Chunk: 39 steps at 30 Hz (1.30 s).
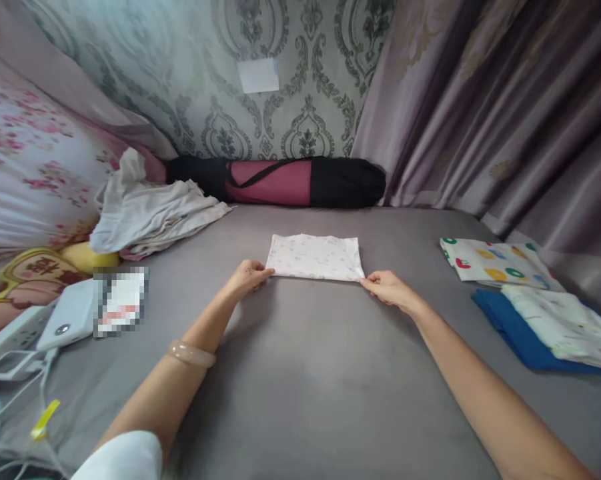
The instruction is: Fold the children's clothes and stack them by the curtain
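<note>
A white cloth with a small faint print (315, 257) lies folded into a flat rectangle on the grey sheet (325, 373). My left hand (251, 276) pinches its near left corner between thumb and fingers. At the near right corner, my right hand (386, 288) grips the edge in the same way. The cloth's near edge runs fairly straight between the two hands. A pale bangle (191, 354) circles my left forearm.
Folded cloths lie at right: one with colourful shapes (500, 262), a white one (563, 323) on a blue one (510, 337). Crumpled pale cloth (155, 207), a power strip (13, 337) and cables are at left. A black and maroon long bag (275, 181) lies along the wall.
</note>
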Motion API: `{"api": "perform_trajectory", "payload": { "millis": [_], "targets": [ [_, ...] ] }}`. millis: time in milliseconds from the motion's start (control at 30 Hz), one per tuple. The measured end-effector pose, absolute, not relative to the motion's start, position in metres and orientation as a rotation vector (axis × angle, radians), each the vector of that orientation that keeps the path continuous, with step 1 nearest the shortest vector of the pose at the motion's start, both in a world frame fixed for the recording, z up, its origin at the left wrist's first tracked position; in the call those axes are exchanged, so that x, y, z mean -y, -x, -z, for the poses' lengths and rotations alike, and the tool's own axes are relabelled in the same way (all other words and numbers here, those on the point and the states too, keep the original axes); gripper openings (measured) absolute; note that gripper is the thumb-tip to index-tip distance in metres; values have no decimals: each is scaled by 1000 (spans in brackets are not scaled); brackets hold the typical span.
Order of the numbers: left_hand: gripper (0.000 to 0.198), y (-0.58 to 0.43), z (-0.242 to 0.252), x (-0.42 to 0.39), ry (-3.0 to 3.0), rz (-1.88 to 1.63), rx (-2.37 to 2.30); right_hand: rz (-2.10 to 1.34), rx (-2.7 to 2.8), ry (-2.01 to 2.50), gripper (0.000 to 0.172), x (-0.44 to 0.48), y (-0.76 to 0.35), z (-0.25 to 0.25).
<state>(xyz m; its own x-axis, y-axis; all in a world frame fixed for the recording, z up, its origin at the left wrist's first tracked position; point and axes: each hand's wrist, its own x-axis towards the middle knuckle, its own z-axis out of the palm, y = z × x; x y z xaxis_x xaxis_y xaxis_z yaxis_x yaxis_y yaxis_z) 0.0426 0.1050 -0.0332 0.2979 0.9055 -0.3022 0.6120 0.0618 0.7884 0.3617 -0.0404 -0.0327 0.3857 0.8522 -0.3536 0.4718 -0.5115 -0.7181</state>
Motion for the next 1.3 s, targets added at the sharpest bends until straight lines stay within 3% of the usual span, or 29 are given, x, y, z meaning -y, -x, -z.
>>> {"api": "perform_trajectory", "payload": {
  "millis": [200,633,700,767,867,1033,1300],
  "targets": [
    [28,-54,38,-107,-1441,-469,-1440,-871,1054,2229,33,25,-347,43],
    [25,-48,36,-112,-1665,-362,-1533,-913,1029,2275,38,31,-353,30],
    [22,-48,30,-110,-1897,-482,-1660,-765,1070,2310,30,30,-355,24],
    [31,-56,26,-108,-2234,-709,-1700,-385,1181,2313,27,23,-350,17],
    [44,-87,26,-110,-2741,-714,-1348,95,1560,2149,39,-5,-325,14],
    [54,-145,51,-127,-2918,-346,-1247,-36,2101,2002,52,-65,-276,36],
    [54,-145,71,-141,-2862,-245,-1279,-114,2138,1988,57,-81,-279,63]
  ]
}}
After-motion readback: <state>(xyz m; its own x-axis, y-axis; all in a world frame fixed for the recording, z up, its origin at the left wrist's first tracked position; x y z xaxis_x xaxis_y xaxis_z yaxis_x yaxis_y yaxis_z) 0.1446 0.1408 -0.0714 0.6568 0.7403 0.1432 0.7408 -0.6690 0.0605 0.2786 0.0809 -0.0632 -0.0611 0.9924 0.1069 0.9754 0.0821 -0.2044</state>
